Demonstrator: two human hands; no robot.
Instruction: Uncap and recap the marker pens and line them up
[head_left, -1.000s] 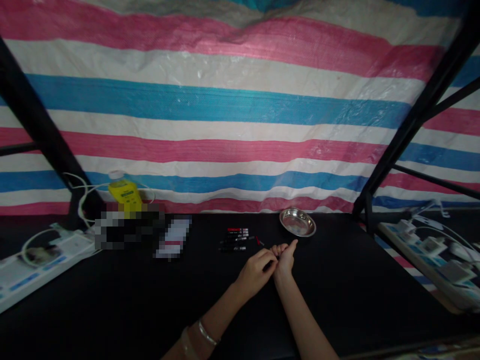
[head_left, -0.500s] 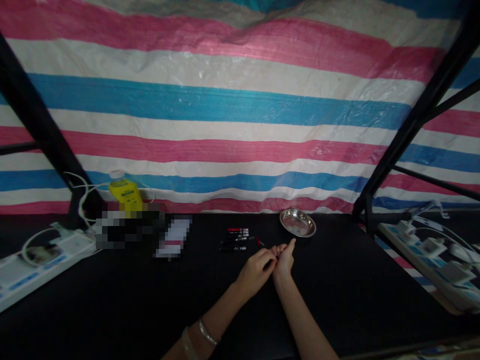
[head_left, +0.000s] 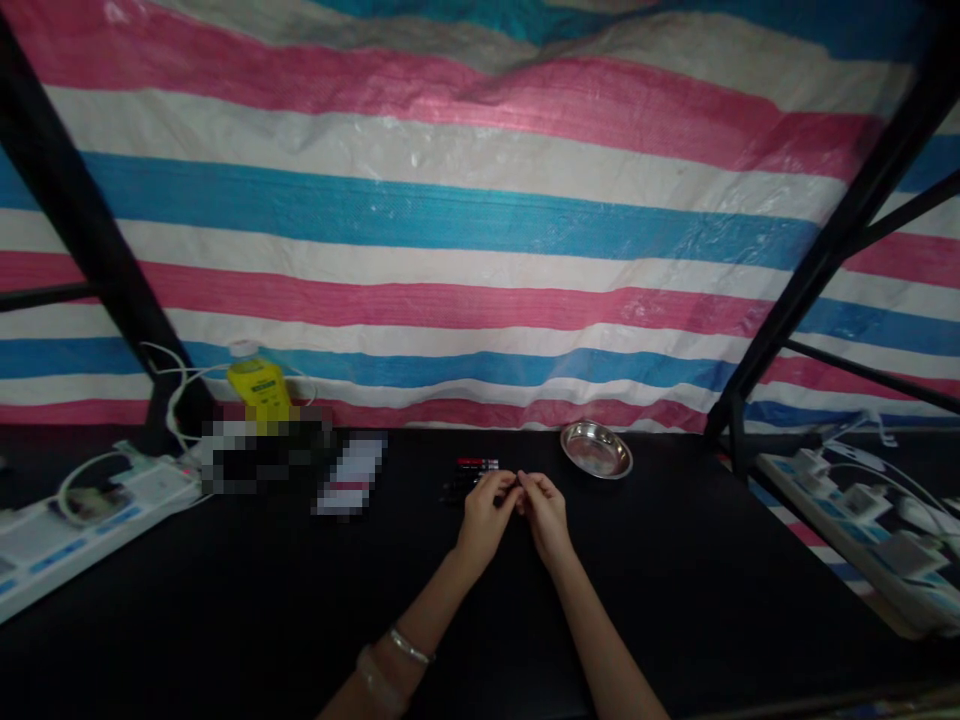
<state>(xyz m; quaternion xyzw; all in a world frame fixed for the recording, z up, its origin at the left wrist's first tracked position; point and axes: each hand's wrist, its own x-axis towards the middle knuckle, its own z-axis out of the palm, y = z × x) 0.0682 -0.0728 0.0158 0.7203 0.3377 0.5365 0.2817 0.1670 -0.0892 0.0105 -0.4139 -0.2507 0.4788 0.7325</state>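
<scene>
My left hand [head_left: 482,515] and my right hand [head_left: 546,512] meet above the black table, their fingertips pinched together. Whatever lies between the fingers is too small and dark to name. Just behind and left of my left hand lies a red pen-like stick [head_left: 476,463] with a pale end. Several black pen-like sticks [head_left: 459,488] lie beside it, partly covered by my left hand. To the right of my right hand, a shallow round metal dish [head_left: 598,450] rests on the table near its back edge.
On the left stand a yellow bottle [head_left: 260,388], a blurred-out flat item [head_left: 352,475] and a power strip [head_left: 82,530] with cables. Another power strip [head_left: 847,510] with plugs is on the right. A striped tarp [head_left: 480,300] hangs behind the black table [head_left: 247,610].
Both hands have shifted slightly up and left. The right hand has turned from palm-up to fingertips meeting the left's. The small pieces beside the sticks are now hidden behind the hands.
</scene>
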